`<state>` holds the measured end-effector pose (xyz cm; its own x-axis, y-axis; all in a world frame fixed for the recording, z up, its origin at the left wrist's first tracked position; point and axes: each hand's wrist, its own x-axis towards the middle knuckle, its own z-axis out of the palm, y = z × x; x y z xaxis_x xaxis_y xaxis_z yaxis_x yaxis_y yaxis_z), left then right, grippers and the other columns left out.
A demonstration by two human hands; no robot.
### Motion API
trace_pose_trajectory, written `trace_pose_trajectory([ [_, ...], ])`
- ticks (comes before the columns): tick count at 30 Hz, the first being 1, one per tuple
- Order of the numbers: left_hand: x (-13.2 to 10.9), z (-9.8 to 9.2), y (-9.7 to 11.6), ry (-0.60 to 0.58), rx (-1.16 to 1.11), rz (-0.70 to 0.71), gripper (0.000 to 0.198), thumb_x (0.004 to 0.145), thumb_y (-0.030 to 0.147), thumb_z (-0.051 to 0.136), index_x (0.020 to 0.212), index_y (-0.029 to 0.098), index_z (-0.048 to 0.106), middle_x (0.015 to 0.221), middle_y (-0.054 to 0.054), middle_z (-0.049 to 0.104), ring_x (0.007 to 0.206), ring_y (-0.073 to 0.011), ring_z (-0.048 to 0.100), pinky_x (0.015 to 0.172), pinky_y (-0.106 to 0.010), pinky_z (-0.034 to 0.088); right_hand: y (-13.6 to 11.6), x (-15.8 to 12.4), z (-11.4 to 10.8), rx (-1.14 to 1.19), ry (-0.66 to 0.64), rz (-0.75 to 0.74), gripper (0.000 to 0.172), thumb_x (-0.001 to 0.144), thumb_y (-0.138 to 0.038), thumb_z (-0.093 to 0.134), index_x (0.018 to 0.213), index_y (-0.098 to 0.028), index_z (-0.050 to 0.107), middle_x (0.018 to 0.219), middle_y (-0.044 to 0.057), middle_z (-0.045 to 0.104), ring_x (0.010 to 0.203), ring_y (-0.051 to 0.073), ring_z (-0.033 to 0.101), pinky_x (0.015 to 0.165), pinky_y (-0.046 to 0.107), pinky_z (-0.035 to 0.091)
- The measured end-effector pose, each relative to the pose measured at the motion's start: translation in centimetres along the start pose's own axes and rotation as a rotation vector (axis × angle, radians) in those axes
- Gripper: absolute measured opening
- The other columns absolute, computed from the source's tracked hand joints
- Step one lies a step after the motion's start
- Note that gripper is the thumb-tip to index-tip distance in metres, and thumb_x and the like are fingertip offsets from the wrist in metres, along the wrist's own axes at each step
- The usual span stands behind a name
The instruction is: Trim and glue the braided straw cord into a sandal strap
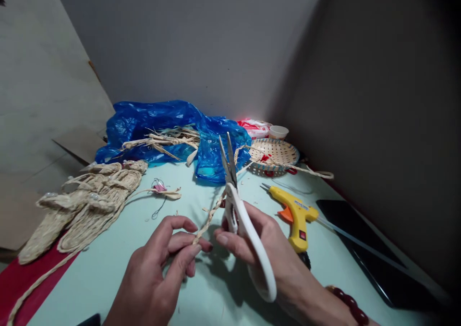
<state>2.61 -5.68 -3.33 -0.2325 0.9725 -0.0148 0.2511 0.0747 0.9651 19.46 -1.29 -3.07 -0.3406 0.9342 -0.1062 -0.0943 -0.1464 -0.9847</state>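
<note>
A short braided straw cord point(212, 214) runs up from my left hand point(162, 268), whose thumb and fingers pinch its lower end above the table. My right hand point(266, 239) holds white-handled scissors point(248, 225) with the blades pointing up and slightly apart. Behind the scissors the cord's upper part is partly hidden. To the left lie several woven straw slippers point(90, 196) with bead-like trim. A yellow glue gun point(297, 215) with an orange trigger rests right of my right hand.
A blue plastic bag point(154, 112) with loose straw strips point(169, 141) lies at the back. A woven basket point(273, 153), a small cup point(278, 132) and a red-white packet point(254, 128) stand at back right. A black flat device point(363, 249) lies at right; tangled wire point(158, 187) lies near the slippers.
</note>
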Motion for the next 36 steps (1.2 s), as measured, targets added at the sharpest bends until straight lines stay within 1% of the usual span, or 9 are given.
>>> trace_pose_trajectory([
  [3, -0.6, 0.5, -0.6, 0.099, 0.092, 0.169, 0.011, 0.072, 0.03, 0.076, 0.078, 0.031, 0.067, 0.064, 0.002, 0.073, 0.057, -0.02, 0.068, 0.062, -0.024, 0.048, 0.1, -0.3, 1.2, 0.224, -0.051, 0.031, 0.048, 0.059, -0.034, 0.09, 0.092, -0.02, 0.059, 0.075, -0.003, 0.062, 0.068, 0.012, 0.056, 0.065, 0.023, 0.049],
  [6, -1.1, 0.8, -1.1, 0.139, 0.059, 0.297, 0.02, 0.068, 0.019, 0.076, 0.079, 0.035, 0.07, 0.067, 0.003, 0.075, 0.061, -0.0224, 0.07, 0.069, -0.025, 0.05, 0.0, -0.6, 1.8, 0.296, -0.037, 0.058, 0.05, 0.056, -0.029, 0.091, 0.094, -0.02, 0.059, 0.073, -0.005, 0.058, 0.066, 0.01, 0.052, 0.062, 0.02, 0.044],
  [9, -1.3, 1.0, -1.4, 0.129, 0.058, 0.354, 0.026, 0.067, 0.014, 0.075, 0.082, 0.036, 0.072, 0.068, 0.003, 0.076, 0.062, -0.0226, 0.07, 0.071, -0.025, 0.05, -0.2, -0.8, 1.9, 0.318, -0.009, 0.071, 0.05, 0.058, -0.026, 0.09, 0.097, -0.019, 0.06, 0.074, -0.006, 0.055, 0.065, 0.008, 0.047, 0.061, 0.019, 0.041],
  [17, -1.4, 0.6, -1.2, 0.125, 0.204, 0.458, 0.02, 0.075, 0.016, 0.069, 0.08, 0.032, 0.08, 0.059, -0.001, 0.071, 0.055, -0.0222, 0.059, 0.073, -0.032, 0.047, -0.3, -0.6, 1.7, 0.288, 0.032, 0.07, 0.048, 0.058, -0.023, 0.088, 0.096, -0.021, 0.059, 0.073, -0.006, 0.053, 0.062, 0.007, 0.045, 0.058, 0.018, 0.04],
  [22, -1.0, -0.6, -1.7, 0.052, 0.34, 0.642, 0.029, 0.077, 0.012, 0.066, 0.088, 0.034, 0.08, 0.076, 0.0, 0.08, 0.061, -0.0207, 0.062, 0.08, -0.032, 0.043, -0.3, -0.7, 1.3, 0.245, 0.003, 0.063, 0.046, 0.058, -0.023, 0.088, 0.094, -0.02, 0.059, 0.069, -0.007, 0.054, 0.058, 0.007, 0.044, 0.055, 0.019, 0.041],
  [27, -0.4, -1.6, -2.6, -0.16, 0.523, 0.645, 0.034, 0.079, 0.017, 0.056, 0.097, 0.033, 0.08, 0.083, -0.005, 0.08, 0.063, -0.0244, 0.057, 0.073, -0.04, 0.031, -0.2, -0.8, 1.2, 0.267, 0.014, 0.057, 0.047, 0.059, -0.024, 0.088, 0.096, -0.02, 0.059, 0.072, -0.006, 0.057, 0.061, 0.008, 0.048, 0.056, 0.019, 0.042],
  [29, -0.5, -1.3, -2.7, -0.129, 0.466, 0.667, 0.033, 0.079, 0.017, 0.056, 0.094, 0.034, 0.08, 0.086, -0.006, 0.081, 0.062, -0.0244, 0.057, 0.07, -0.04, 0.031, -0.3, -0.9, 1.2, 0.288, 0.018, 0.061, 0.049, 0.058, -0.021, 0.089, 0.096, -0.02, 0.058, 0.07, -0.007, 0.055, 0.061, 0.007, 0.047, 0.057, 0.018, 0.042],
  [33, -0.8, 0.0, -1.9, 0.05, 0.183, 0.666, 0.036, 0.073, 0.009, 0.07, 0.09, 0.04, 0.078, 0.077, 0.004, 0.08, 0.062, -0.0199, 0.064, 0.071, -0.033, 0.041, -0.4, -1.0, 1.3, 0.292, 0.004, 0.037, 0.046, 0.06, -0.021, 0.088, 0.094, -0.02, 0.057, 0.071, -0.007, 0.055, 0.061, 0.008, 0.046, 0.056, 0.018, 0.041],
  [36, -0.7, 0.4, -0.9, 0.072, 0.131, 0.585, 0.031, 0.072, 0.011, 0.073, 0.084, 0.04, 0.076, 0.071, 0.008, 0.078, 0.063, -0.0176, 0.068, 0.073, -0.027, 0.045, -0.2, -0.9, 1.1, 0.264, -0.016, 0.031, 0.046, 0.061, -0.021, 0.088, 0.095, -0.02, 0.057, 0.073, -0.006, 0.055, 0.06, 0.008, 0.044, 0.055, 0.018, 0.039],
])
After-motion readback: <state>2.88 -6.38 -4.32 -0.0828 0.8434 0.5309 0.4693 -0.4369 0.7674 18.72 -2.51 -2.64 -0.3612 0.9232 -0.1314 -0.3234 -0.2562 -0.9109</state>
